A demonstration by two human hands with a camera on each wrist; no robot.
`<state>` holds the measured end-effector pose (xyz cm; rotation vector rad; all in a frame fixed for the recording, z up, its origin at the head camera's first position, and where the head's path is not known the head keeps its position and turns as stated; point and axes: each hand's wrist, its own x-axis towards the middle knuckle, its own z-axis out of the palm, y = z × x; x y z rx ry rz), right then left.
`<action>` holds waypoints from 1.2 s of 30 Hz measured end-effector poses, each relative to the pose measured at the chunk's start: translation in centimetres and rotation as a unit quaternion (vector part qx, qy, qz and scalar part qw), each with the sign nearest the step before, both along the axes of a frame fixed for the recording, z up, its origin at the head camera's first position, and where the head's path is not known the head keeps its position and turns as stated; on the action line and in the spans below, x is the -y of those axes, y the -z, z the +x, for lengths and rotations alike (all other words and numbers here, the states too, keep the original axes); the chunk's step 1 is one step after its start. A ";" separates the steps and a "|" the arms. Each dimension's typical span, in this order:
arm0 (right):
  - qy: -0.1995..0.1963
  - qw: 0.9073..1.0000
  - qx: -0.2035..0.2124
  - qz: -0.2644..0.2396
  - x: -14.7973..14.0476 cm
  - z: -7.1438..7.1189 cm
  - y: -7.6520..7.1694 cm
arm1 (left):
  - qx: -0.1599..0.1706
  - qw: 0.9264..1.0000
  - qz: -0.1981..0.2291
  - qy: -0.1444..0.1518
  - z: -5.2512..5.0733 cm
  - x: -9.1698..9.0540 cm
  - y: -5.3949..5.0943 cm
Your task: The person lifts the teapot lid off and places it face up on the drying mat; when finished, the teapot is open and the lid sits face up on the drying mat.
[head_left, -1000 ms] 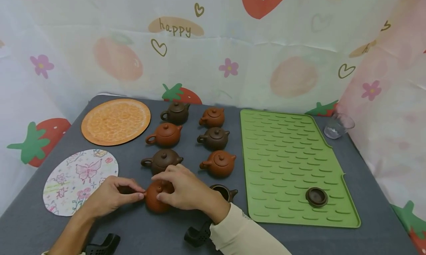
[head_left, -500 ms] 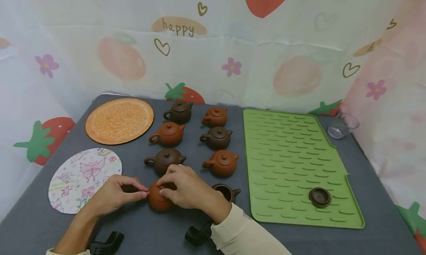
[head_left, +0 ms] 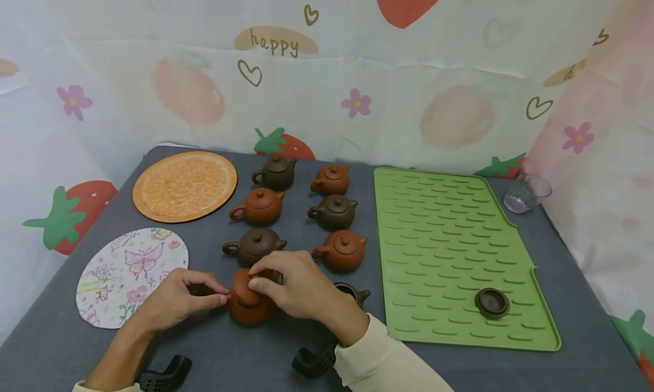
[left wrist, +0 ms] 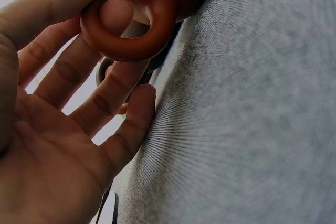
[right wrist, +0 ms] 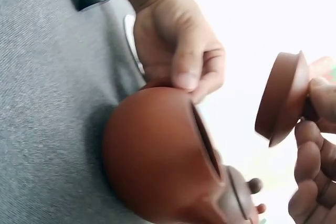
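A reddish-brown clay teapot point(head_left: 251, 315) stands on the grey cloth near the front. My left hand point(head_left: 176, 302) pinches its ring handle point(left wrist: 123, 50) between thumb and index finger, the other fingers spread out below. Above the pot, my right hand point(head_left: 293, 283) grips the knob of its lid point(right wrist: 282, 95). The right wrist view shows that lid tilted and clear of the pot's mouth. Behind my right wrist, partly hidden, is a dark brown teapot point(head_left: 347, 291) without a lid. A dark lid point(head_left: 492, 303) lies on the green mat point(head_left: 434, 244).
Several lidded teapots, brown ones point(head_left: 258, 244) and reddish ones point(head_left: 341, 250), stand in two columns behind my hands. At the left lie an orange round mat point(head_left: 185, 184) and a butterfly-patterned round mat point(head_left: 114, 272). A glass cup point(head_left: 523, 194) stands at the back right.
My right hand has raised the lid off the reddish teapot and shifted slightly right. The left hand keeps its pinch on the handle. The view swung slightly left.
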<state>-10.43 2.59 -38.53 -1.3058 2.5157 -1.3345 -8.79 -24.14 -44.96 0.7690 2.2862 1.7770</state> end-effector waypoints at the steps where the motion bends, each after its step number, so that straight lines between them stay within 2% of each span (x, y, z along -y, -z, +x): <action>1: 0.000 1.000 0.008 -0.018 -0.2 0.0 -0.1 | 0.000 1.000 0.000 0.001 0.0 0.0 0.0; 4: 0.002 0.997 0.037 -0.072 -0.7 0.0 -0.4 | 0.000 1.000 -0.001 0.000 0.0 0.0 0.0; 7: -0.002 0.989 0.084 -0.121 -1.3 0.0 -0.7 | -0.003 1.000 -0.004 -0.001 0.0 -0.1 0.0; 12: -0.014 0.965 0.184 -0.188 -2.6 0.0 -1.5 | 0.000 1.000 -0.010 -0.007 0.1 -0.1 0.0; 16: -0.030 0.942 0.233 -0.238 -3.6 -0.1 -2.0 | -0.001 1.000 -0.003 -0.004 0.1 -0.1 0.1; 20: -0.054 0.920 0.259 -0.289 -4.5 -0.2 -2.4 | -0.005 1.000 0.011 0.007 0.0 0.0 0.1; 24: -0.074 0.904 0.270 -0.322 -5.3 -0.1 -2.5 | -0.009 1.000 0.016 0.011 0.0 0.1 0.2; 30: -0.118 0.871 0.291 -0.378 -6.2 0.2 -3.1 | -0.017 1.000 0.018 0.011 -0.1 0.0 0.1; 36: -0.156 0.858 0.288 -0.396 -7.7 0.4 -3.7 | -0.017 1.000 0.018 0.004 0.0 0.0 0.2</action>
